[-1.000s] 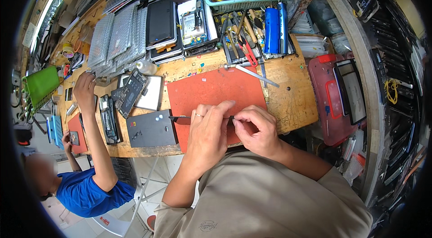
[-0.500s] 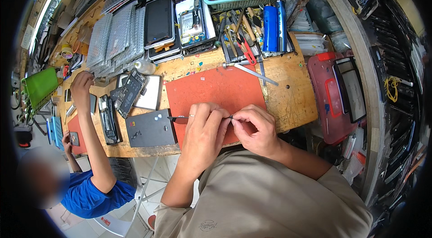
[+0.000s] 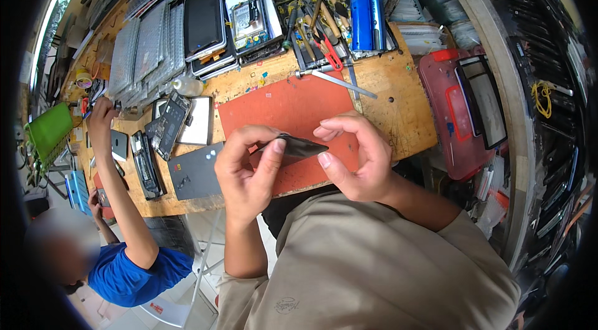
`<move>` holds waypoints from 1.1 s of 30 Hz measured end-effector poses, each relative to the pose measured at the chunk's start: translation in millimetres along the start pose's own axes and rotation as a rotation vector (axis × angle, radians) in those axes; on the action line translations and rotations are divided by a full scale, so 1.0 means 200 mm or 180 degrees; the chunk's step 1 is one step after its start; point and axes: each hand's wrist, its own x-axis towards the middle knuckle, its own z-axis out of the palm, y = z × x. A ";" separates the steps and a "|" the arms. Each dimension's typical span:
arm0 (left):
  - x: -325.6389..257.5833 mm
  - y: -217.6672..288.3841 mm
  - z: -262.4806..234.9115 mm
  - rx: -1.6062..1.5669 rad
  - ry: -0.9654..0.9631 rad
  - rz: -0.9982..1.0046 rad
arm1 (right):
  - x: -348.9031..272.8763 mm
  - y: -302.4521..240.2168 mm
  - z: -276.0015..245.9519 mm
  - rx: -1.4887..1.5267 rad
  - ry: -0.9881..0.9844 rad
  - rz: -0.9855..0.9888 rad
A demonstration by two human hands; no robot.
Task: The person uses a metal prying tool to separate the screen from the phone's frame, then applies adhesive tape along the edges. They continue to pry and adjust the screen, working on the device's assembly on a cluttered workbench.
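A thin, dark, flat panel [image 3: 300,149] with a glossy face hangs tilted above the orange-red mat [image 3: 261,104]. My left hand [image 3: 246,174] grips its left end, thumb on top. At the panel's right corner is my right hand [image 3: 361,158], thumb and fingers spread apart; the thumb tip is close to the corner, and whether it touches I cannot tell. The underside of the panel is hidden. Left of the mat lies a dark grey flat box [image 3: 193,174].
Opened phones [image 3: 171,124] and a small bottle [image 3: 188,86] lie left of the mat. Behind it are a tool tray [image 3: 321,24], a metal ruler [image 3: 344,84], tablets [image 3: 204,21] and bubble-wrapped stacks [image 3: 140,46]. A co-worker in a blue shirt [image 3: 140,277] reaches over the bench at left.
The panel has turned from edge-on to showing its dark face. My left hand has rolled over, thumb up, and my right fingers have opened from a pinch. The view has shifted slightly.
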 end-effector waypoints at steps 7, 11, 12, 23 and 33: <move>0.01 -0.04 0.01 -0.0514 0.0145 0.0076 | 0.14 -0.10 -0.02 -0.0226 0.0008 -0.0166; -0.01 -0.06 0.03 -0.0557 0.0196 0.0098 | 0.16 -0.11 0.03 -0.0164 -0.0060 -0.0136; -0.01 -0.06 0.03 -0.0494 0.0173 0.0129 | 0.16 -0.10 0.05 -0.0142 -0.0047 -0.0150; -0.02 -0.05 0.04 -0.0253 0.0052 0.0080 | 0.18 -0.09 0.07 -0.0307 -0.0134 -0.0217; -0.01 -0.06 0.00 -0.0543 0.0021 0.0374 | 0.18 -0.10 0.09 -0.0288 -0.0015 -0.0254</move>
